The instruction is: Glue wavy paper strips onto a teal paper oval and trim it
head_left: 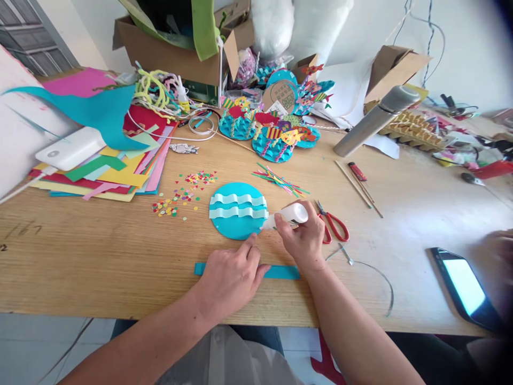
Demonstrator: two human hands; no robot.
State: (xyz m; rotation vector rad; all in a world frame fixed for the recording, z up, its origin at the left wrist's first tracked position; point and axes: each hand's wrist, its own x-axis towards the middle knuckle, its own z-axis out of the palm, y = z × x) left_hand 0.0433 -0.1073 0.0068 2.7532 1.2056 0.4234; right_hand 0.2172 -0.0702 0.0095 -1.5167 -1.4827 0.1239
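Observation:
A round blue disc (236, 228) lies on the table, with two wavy pale strips (238, 213) across it. My right hand (303, 235) is closed around a white glue bottle (297, 213), tilted so its nozzle is at the disc's right edge. My left hand (230, 275) has its index finger stretched out, the tip at the disc's lower edge. Under that hand runs a flat blue paper strip (284, 272), its middle hidden by the fingers. Red-handled scissors (334, 224) lie just right of my right hand.
Confetti dots (168, 206) and thin coloured strips (280, 181) lie beyond the disc. Stacked coloured paper (120, 176) is at left. Finished-looking fish decorations (272, 144) stand at the back, near a grey flask (374, 123). At right are a phone (465, 283) and part of another person's hand (503, 256).

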